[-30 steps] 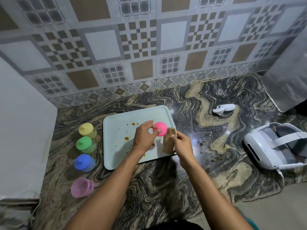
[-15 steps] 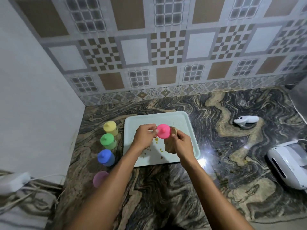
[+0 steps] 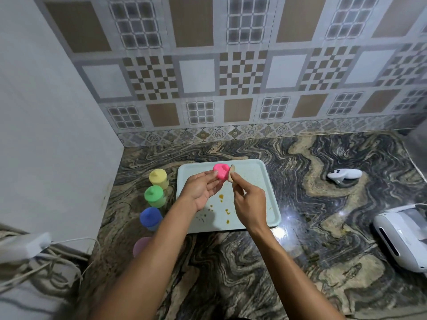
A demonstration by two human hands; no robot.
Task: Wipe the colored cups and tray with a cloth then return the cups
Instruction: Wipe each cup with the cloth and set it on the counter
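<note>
Above the pale blue tray, my left hand holds a bright pink cup by its side. My right hand pinches a small tan cloth and presses it against the pink cup's right side. The tray carries several orange-brown stains. To its left, upside down on the counter, stand a yellow cup, a green cup and a blue cup. A pale pink cup lies nearer, partly hidden by my left forearm.
A white controller lies on the marble counter to the right of the tray. A white headset sits at the right edge. A white wall bounds the counter on the left, with cables and an adapter below it.
The view shifted so the scene sits further right and nearer. Both hands lifted the pink cup and cloth slightly toward the tray's far edge; the cloth now presses on the cup's side.
</note>
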